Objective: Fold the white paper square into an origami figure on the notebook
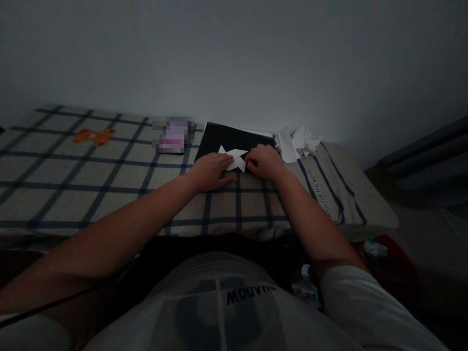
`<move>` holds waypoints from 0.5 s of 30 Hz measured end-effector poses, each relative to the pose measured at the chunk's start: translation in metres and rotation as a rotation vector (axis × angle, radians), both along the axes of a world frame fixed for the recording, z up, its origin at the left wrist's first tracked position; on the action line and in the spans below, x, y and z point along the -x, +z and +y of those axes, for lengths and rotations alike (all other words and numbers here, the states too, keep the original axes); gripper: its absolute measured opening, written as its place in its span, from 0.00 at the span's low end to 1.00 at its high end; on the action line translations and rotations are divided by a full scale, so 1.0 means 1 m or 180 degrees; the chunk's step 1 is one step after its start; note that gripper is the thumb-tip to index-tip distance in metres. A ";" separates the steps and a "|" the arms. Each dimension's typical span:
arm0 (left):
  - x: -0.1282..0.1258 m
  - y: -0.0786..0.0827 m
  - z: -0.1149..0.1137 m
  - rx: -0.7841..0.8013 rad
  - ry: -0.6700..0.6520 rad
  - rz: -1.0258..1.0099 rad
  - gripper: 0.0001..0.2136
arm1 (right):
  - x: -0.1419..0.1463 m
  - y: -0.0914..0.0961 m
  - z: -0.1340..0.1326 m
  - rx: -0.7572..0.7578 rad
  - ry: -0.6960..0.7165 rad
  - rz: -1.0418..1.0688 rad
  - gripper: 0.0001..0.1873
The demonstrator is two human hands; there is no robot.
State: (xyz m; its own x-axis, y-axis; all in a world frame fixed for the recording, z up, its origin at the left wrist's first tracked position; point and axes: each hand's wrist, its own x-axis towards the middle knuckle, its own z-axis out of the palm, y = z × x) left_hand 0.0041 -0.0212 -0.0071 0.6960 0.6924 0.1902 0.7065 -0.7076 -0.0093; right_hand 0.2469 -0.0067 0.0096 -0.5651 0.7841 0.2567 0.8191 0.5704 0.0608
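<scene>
A folded white paper shape (pixel 234 158) with pointed tips lies on a black notebook (pixel 226 137) on the checked bedcover (pixel 109 170). My left hand (pixel 210 170) lies flat with fingers stretched out, pressing the paper's left side. My right hand (pixel 265 162) rests at the paper's right tip, fingers curled down onto it. The room is dim.
A pile of folded white paper pieces (pixel 298 141) sits right of the notebook by the wall. A blurred pinkish item (pixel 173 135) lies left of it. An orange bear print (pixel 93 136) marks the cover at far left. The bed edge drops off at right.
</scene>
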 end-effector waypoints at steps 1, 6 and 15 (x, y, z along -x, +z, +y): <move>0.001 -0.001 0.001 -0.0007 -0.0007 -0.0016 0.33 | 0.001 -0.002 0.001 -0.0008 0.0054 0.0025 0.15; 0.000 -0.003 0.003 -0.0001 0.0024 -0.0051 0.32 | 0.003 -0.010 0.011 0.0269 0.0459 0.0032 0.17; 0.000 -0.006 0.005 0.0040 0.0126 -0.0168 0.30 | -0.006 -0.023 0.021 0.0250 0.0701 0.0493 0.17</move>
State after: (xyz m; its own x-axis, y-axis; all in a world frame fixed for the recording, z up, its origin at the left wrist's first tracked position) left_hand 0.0041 -0.0159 -0.0128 0.6572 0.7218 0.2171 0.7333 -0.6789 0.0373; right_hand 0.2533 0.0147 -0.0138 -0.6830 0.6675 0.2967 0.6708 0.7339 -0.1068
